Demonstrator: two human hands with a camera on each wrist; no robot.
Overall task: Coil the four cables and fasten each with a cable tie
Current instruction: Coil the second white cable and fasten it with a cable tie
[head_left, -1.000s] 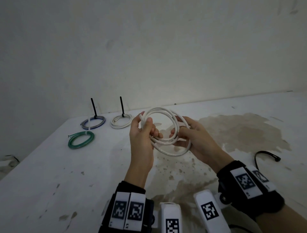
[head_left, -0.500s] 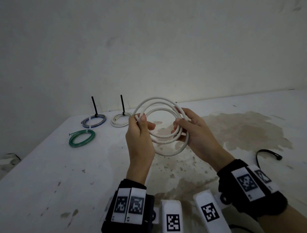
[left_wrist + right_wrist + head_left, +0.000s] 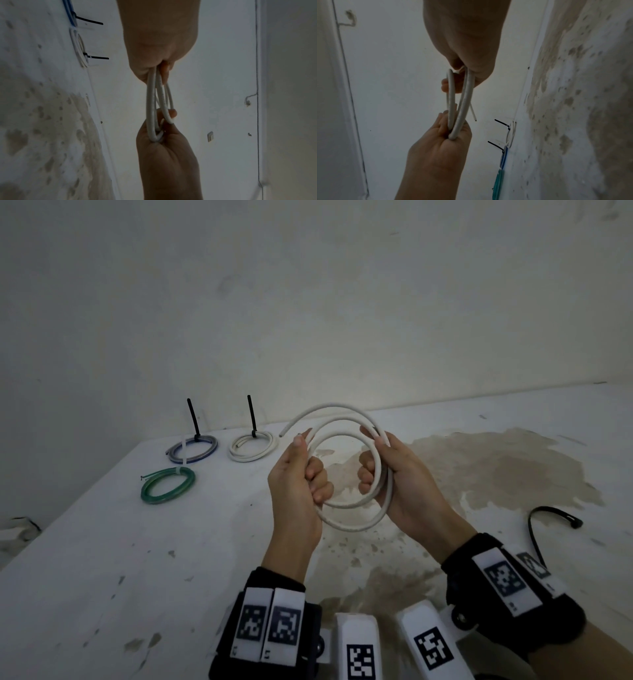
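Observation:
I hold a white cable (image 3: 349, 527) in loose loops in the air above the table, one hand on each side. My left hand (image 3: 298, 474) grips the left side of the loops, thumb up. My right hand (image 3: 394, 474) grips the right side, its fingers curled through the coil. One free end (image 3: 281, 435) sticks out at the upper left. The left wrist view shows the white cable (image 3: 150, 105) edge-on between both hands, and so does the right wrist view (image 3: 465, 101). A loose black cable tie (image 3: 548, 518) lies on the table to the right.
Three tied coils lie at the table's far left: a blue-grey coil (image 3: 193, 448) and a white coil (image 3: 253, 446), each with a black tie tail standing up, and a green coil (image 3: 168, 489). The stained white table (image 3: 102, 577) meets a wall behind.
Both hands have lifted the coil slightly and the loops have spread wider. A free end has sprung out at the upper left.

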